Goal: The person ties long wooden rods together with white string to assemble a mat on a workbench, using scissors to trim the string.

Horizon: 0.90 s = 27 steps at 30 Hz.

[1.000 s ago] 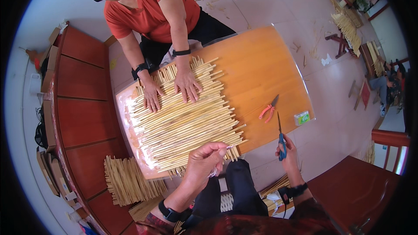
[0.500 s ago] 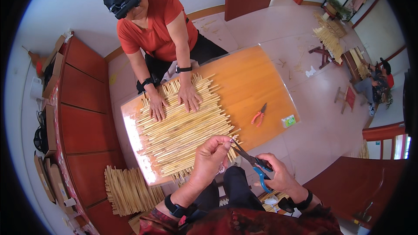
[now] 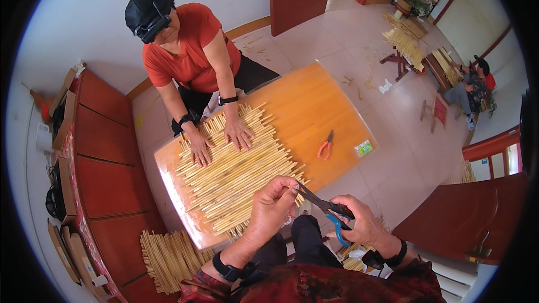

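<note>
In my right hand is a pair of scissors with blue-rimmed handles and dark blades. Their tips reach the pinched fingertips of my left hand. Between those fingers is a thin pale strand, part of it hanging below; its exact kind is hard to make out. Beyond my hands, a mat of straw-coloured sticks lies across the table. Across from me, a person in a red top and black cap rests both hands, a left and a right, flat on the sticks.
Red-handled pliers and a small green-and-white packet lie on the table's right part. A bundle of sticks stands by red cabinets at left. Far right, another person sits near more sticks.
The whole view has shifted a little. My hands keep nearly the same pose, with the scissor tips still at the left fingertips. The other person's hands stay on the sticks.
</note>
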Each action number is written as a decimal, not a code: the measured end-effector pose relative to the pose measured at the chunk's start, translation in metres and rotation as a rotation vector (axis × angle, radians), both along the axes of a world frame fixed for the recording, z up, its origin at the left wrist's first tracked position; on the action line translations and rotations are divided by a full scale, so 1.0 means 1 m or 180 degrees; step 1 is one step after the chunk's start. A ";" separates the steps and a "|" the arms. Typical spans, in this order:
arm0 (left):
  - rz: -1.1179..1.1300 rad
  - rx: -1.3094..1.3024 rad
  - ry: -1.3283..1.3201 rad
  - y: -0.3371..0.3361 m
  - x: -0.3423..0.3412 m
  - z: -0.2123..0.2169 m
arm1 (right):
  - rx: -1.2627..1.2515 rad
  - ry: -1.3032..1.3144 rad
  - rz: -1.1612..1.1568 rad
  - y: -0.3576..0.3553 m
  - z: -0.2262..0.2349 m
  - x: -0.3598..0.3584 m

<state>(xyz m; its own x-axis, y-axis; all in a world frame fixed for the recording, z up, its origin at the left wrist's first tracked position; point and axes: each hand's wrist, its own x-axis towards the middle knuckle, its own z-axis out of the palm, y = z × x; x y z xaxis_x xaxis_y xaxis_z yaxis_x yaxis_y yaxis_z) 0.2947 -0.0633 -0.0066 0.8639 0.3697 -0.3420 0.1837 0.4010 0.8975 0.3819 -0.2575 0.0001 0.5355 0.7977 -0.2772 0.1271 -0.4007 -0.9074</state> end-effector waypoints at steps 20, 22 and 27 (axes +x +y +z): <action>-0.0416 0.0038 0.0026 -0.021 0.017 -0.003 | -0.0103 -0.0020 -0.0018 -0.026 -0.004 0.012; -0.0353 -0.0071 -0.0004 -0.023 0.019 -0.007 | -0.0121 0.0015 0.0033 -0.027 -0.005 0.014; -0.0525 -0.0167 0.0118 -0.031 0.027 -0.005 | -0.0145 -0.0066 0.0083 -0.042 -0.005 0.016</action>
<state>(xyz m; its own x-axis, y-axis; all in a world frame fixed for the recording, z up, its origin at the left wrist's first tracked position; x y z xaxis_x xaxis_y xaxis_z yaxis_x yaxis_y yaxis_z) 0.3222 -0.0940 -0.0111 0.8978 0.2047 -0.3900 0.2836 0.4089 0.8674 0.3976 -0.2996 -0.0052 0.5208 0.7982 -0.3026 0.1567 -0.4378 -0.8853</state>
